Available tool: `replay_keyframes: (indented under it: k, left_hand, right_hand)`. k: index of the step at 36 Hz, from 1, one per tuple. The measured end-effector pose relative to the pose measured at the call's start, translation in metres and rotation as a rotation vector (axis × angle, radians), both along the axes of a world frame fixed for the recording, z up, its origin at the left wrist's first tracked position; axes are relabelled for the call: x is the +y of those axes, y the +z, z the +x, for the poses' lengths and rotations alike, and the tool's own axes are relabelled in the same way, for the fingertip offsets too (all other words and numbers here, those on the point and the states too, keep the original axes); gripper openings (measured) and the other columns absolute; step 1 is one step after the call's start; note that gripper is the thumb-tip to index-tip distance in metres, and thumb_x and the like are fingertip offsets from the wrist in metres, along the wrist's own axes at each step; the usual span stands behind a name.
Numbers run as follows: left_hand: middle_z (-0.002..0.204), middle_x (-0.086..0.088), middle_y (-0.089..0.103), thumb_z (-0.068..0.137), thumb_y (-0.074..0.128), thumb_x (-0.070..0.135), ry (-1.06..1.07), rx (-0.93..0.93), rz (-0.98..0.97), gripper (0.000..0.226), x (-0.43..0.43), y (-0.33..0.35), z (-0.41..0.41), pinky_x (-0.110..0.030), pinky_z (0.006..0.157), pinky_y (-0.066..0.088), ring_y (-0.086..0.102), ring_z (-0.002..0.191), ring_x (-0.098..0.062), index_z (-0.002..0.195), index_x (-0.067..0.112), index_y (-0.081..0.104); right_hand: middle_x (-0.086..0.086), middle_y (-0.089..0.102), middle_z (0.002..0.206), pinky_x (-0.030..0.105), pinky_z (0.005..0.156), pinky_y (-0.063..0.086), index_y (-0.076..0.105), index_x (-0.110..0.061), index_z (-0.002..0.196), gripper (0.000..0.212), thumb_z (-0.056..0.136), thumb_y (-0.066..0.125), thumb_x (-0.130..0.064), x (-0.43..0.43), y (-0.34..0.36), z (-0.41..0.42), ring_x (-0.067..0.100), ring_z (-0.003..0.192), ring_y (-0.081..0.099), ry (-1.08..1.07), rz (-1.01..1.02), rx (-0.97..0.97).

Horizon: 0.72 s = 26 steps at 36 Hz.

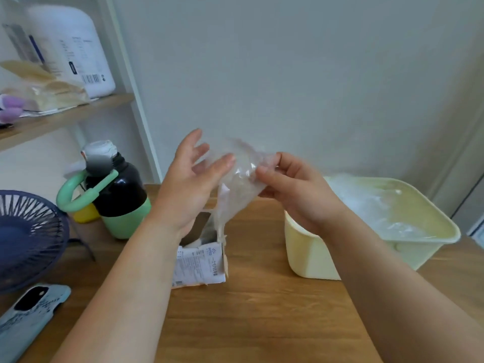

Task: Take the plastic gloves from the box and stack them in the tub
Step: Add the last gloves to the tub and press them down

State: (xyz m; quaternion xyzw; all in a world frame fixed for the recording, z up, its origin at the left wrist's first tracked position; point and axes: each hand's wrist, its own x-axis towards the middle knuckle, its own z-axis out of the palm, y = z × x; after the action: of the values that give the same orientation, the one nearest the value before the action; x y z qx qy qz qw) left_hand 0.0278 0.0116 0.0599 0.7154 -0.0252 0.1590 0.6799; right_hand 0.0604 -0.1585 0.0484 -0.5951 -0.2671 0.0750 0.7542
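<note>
Person, head view, two limbs in frame.
- Left hand (184,188): bare, nails short and plain.
- Left forearm (131,284): bare from the wrist to the lower edge of the frame.
- Right hand (296,191): bare, thumbnail short and plain.
- Right forearm (392,284): bare from the wrist to the lower right corner.

Box (201,265): left side hidden behind left forearm (131,284); print too small to read.
Tub (309,258): near corner covered by right hand (296,189) and wrist; qty of gloves inside indeterminate.
Held glove (235,189): transparent, outline unclear.
Fan (28,231), phone (28,315): cut off at left edge.
Bottle (117,189): cap area blurred.
Shelf (65,117) items: cut off top/left.
</note>
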Motion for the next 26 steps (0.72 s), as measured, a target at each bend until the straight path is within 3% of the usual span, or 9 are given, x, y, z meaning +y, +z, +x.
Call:
replay_keyframes:
  k: [2,5,8,12,15,18,20,23,26]
  left_hand:
    - [0.134,0.000,0.056,0.059,0.084,0.058,-0.119,0.156,-0.088,0.100,-0.008,-0.001,0.005,-0.044,0.105,0.043,0.056,0.121,-0.017,0.142,0.021,0.041]
    - [0.110,-0.012,0.068,0.070,0.079,0.041,-0.276,0.153,-0.159,0.049,-0.029,0.000,0.007,-0.041,0.095,0.045,0.061,0.104,-0.024,0.106,0.010,0.070]
    - [0.077,-0.001,0.064,0.081,0.069,0.021,-0.216,0.043,-0.095,0.009,-0.045,0.001,0.013,-0.030,0.076,0.046,0.057,0.076,-0.016,0.076,0.015,0.071]
    - [0.066,0.002,0.063,0.078,0.065,0.011,-0.388,0.036,-0.149,0.017,-0.063,0.005,0.015,-0.020,0.065,0.051,0.059,0.063,-0.010,0.064,0.020,0.071]
    - [0.060,0.002,0.054,0.073,0.072,0.003,-0.527,0.053,-0.147,0.019,-0.075,0.010,0.015,-0.020,0.057,0.051,0.053,0.053,-0.008,0.063,0.019,0.068]
    - [0.057,0.005,0.050,0.071,0.072,0.002,-0.546,0.083,-0.045,0.015,-0.086,0.017,0.016,-0.015,0.049,0.046,0.046,0.046,-0.005,0.070,0.012,0.060]
    - [0.057,0.009,0.053,0.078,0.066,0.005,-0.414,0.091,-0.009,0.010,-0.090,0.023,0.021,-0.015,0.049,0.044,0.045,0.047,-0.004,0.078,0.011,0.059]
    - [0.074,0.006,0.061,0.086,0.065,0.003,-0.179,0.055,-0.008,0.015,-0.094,0.028,0.037,-0.023,0.058,0.044,0.051,0.058,-0.008,0.091,0.016,0.063]
    - [0.091,0.005,0.060,0.086,0.067,0.010,-0.013,-0.037,0.180,0.020,-0.099,0.026,0.048,-0.022,0.065,0.047,0.054,0.070,-0.008,0.095,0.027,0.062]
  right_hand:
    - [0.006,0.065,0.077,0.034,0.078,0.052,0.052,-0.007,0.079,0.009,0.078,0.060,-0.013,-0.013,0.002,0.001,0.023,0.077,0.062,-0.003,0.079,0.002]
    - [0.008,0.066,0.080,0.029,0.075,0.052,0.054,-0.001,0.095,0.020,0.078,0.060,-0.009,-0.034,0.005,0.001,0.021,0.077,0.064,-0.020,0.077,0.021]
    - [0.013,0.063,0.087,0.035,0.079,0.051,0.056,0.002,0.102,0.030,0.074,0.063,-0.006,-0.055,0.006,-0.002,0.025,0.080,0.062,0.022,-0.002,0.083]
    - [0.010,0.061,0.089,0.038,0.085,0.048,0.060,-0.007,0.104,0.056,0.060,0.082,-0.034,-0.081,0.010,-0.005,0.023,0.085,0.061,0.175,-0.032,0.200]
    - [0.017,0.056,0.104,0.039,0.089,0.044,0.061,-0.005,0.117,0.061,0.069,0.074,-0.041,-0.093,0.016,-0.003,0.028,0.094,0.055,0.077,0.029,0.270]
    - [0.018,0.054,0.087,0.031,0.070,0.050,0.058,0.000,0.093,0.032,0.072,0.068,-0.022,-0.105,0.021,-0.002,0.027,0.074,0.055,-0.074,0.109,0.283]
    - [0.008,0.055,0.068,0.024,0.054,0.048,0.054,-0.008,0.078,0.008,0.077,0.062,-0.009,-0.112,0.025,-0.002,0.019,0.058,0.052,-0.136,0.149,0.287]
    - [0.001,0.055,0.056,0.017,0.040,0.040,0.052,-0.012,0.074,0.020,0.088,0.051,0.003,-0.125,0.027,0.000,0.011,0.043,0.050,-0.243,0.194,0.317]
    - [0.003,0.062,0.068,0.023,0.056,0.049,0.057,-0.009,0.075,0.018,0.088,0.048,0.000,-0.133,0.024,0.002,0.013,0.055,0.059,-0.244,0.228,0.306]
